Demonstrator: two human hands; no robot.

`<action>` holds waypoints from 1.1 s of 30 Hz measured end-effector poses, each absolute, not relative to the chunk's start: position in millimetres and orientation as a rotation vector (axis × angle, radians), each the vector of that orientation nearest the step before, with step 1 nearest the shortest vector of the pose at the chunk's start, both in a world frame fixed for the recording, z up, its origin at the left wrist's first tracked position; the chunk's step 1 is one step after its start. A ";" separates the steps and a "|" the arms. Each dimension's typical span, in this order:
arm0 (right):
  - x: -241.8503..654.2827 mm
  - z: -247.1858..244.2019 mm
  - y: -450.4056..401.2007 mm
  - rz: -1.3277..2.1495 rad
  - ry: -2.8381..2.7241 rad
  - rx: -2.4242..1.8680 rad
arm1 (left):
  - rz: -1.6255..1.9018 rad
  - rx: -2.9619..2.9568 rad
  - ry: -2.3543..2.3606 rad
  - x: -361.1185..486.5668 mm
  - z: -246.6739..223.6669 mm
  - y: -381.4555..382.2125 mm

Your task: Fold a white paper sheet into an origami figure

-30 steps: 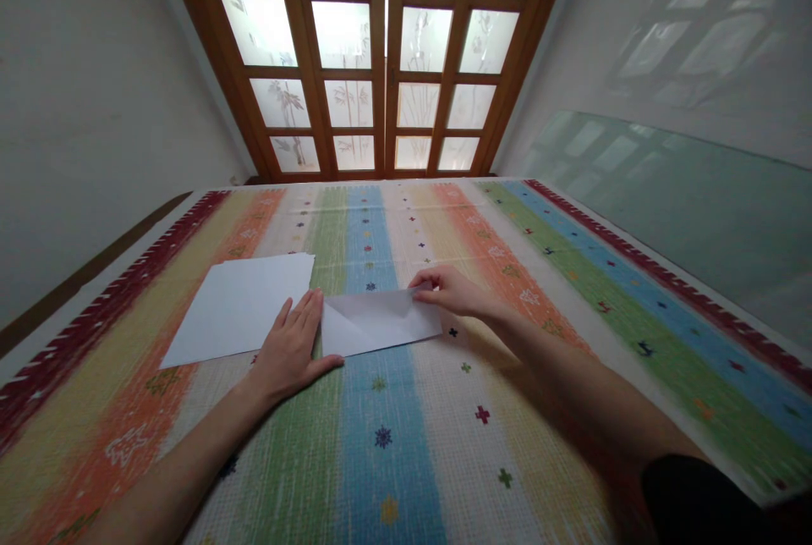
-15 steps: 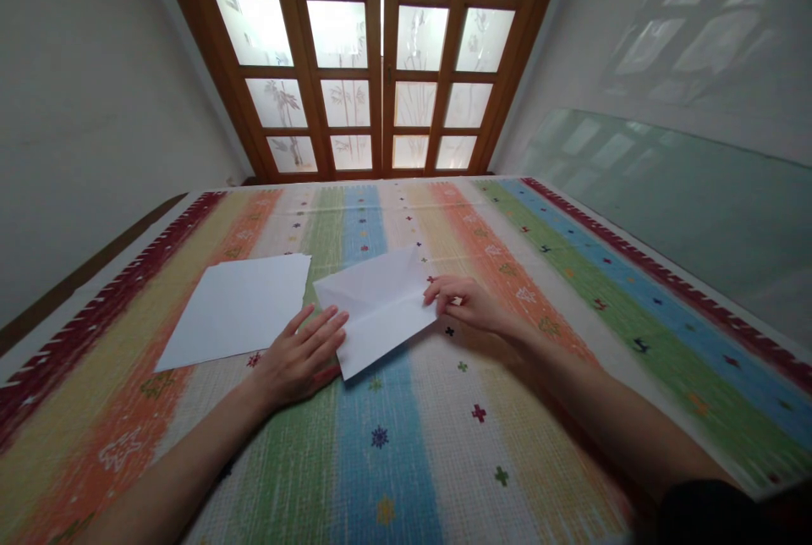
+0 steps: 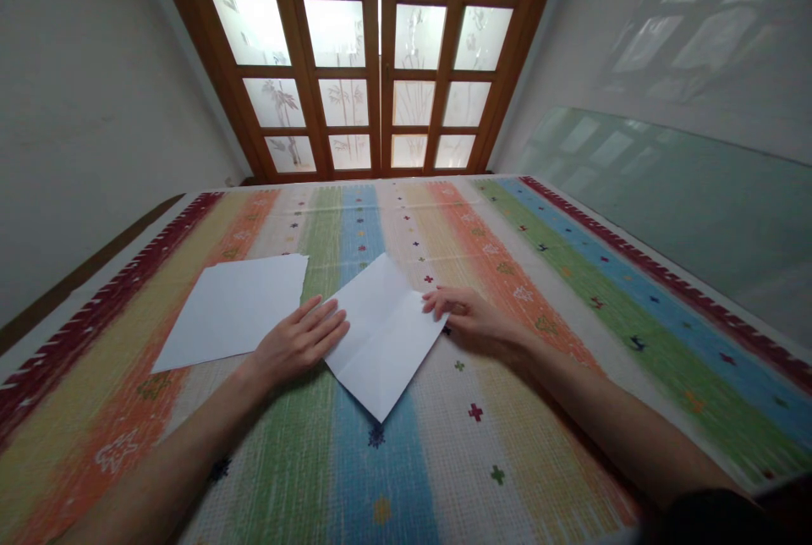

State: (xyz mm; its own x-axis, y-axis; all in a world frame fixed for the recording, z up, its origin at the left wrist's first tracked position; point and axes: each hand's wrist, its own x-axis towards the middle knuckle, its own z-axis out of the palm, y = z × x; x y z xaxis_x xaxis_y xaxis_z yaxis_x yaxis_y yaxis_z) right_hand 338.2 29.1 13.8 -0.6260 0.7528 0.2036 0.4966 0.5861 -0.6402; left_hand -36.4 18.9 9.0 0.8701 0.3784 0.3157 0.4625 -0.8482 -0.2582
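A creased white sheet of paper point(image 3: 384, 346) lies on the tablecloth in front of me, turned so one corner points toward me. Across its middle runs a faint fold line. My left hand point(image 3: 303, 333) rests on the paper's left corner with fingers stretched out flat. At the right corner, the thumb and fingers of my right hand point(image 3: 470, 315) are closed on the paper's edge; the thumb is partly hidden. A second white sheet of paper point(image 3: 232, 314) lies flat to the left, close to my left hand, its far right edge slightly ragged.
A striped tablecloth point(image 3: 406, 477) with small printed figures covers the table. Beyond its far edge stands a wooden door point(image 3: 379, 105) with frosted panes. A pale glass panel point(image 3: 666, 198) leans along the right wall, and a plain wall point(image 3: 95, 88) rises at left.
The creased paper has turned, its near corner swinging toward me and to the right. My left hand has shifted slightly up, and the right hand has stayed at the paper's right side.
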 end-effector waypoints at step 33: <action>333.0 -5.2 -25.6 0.530 -2.870 -0.772 | -0.781 -2.924 -0.473 -32.1 -3.1 -13.1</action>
